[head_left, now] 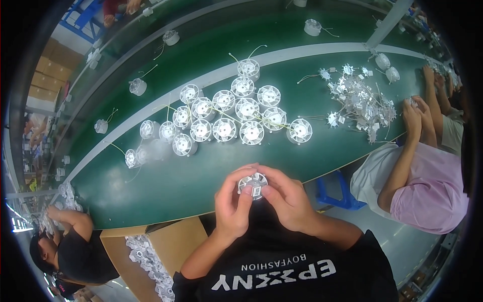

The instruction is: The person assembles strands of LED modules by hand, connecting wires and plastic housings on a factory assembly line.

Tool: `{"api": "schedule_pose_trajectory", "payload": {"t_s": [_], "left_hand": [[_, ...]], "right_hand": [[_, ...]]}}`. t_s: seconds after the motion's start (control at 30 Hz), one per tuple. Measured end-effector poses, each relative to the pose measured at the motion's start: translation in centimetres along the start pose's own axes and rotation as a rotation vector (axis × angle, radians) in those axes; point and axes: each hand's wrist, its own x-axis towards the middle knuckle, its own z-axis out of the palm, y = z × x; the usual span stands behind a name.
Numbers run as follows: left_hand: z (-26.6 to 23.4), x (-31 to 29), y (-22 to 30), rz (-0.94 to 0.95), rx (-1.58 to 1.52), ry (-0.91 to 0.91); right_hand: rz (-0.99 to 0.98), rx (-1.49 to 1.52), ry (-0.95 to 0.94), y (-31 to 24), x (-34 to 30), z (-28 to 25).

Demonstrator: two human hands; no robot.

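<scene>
Close to my body, at the near edge of the table, both my hands are closed round a small round fan (258, 179) with a pale, vaned housing and a white label. My left hand (231, 205) grips its left side with the thumb on its face. My right hand (290, 202) wraps the other side, thumb beside the label. Beyond my fingers, a group of similar round fans (224, 130) stands on the green table (216, 173), several with thin wires trailing from them. The underside of the held fan is hidden by my fingers.
Right of the fans lies a heap of small white star-shaped parts with wires (359, 98). A cardboard box (178, 241) of white parts sits below the table edge. Several fans rest on a green strip behind a pale rail (307, 51). Co-workers sit on both sides; a blue stool (337, 194) is at right.
</scene>
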Motion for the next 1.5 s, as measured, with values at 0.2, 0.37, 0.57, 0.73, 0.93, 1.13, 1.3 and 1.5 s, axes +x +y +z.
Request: {"api": "schedule_pose_trajectory", "payload": {"t_s": [0.2,0.37,0.57,0.73,0.93,1.13,1.3,1.5], "left_hand": [[0.0,0.1,0.0,-0.012,-0.028,-0.004],[-0.3,-0.2,0.0,-0.055,-0.073,-0.012],[-0.5,-0.1,-0.1,-0.084,0.000,-0.007],[-1.5,0.4,0.1,-0.112,0.130,-0.039],[-2.3,0.8,-0.9,-0.106,0.298,-0.047],[-2.0,1.3,-0.4,-0.425,0.217,-0.014],[-2.2,1.4,-0.9,-0.445,-0.033,-0.008],[-1.8,1.6,-0.4,-0.487,-0.115,0.033]], "right_hand": [[-0.107,-0.077,0.026,0.7,0.0,-0.1],[-0.046,-0.047,0.013,0.7,-0.1,-0.1],[-0.022,-0.129,0.005,0.3,0.1,-0.2],[0.090,-0.112,-0.017,0.2,0.4,-0.4],[-0.007,-0.297,0.010,0.7,1.3,-0.3],[0.013,-0.263,0.066,2.8,2.2,-0.6],[0.124,-0.190,0.041,2.3,2.7,-1.0],[0.205,-0.159,0.024,1.7,2.9,-1.2]]}}
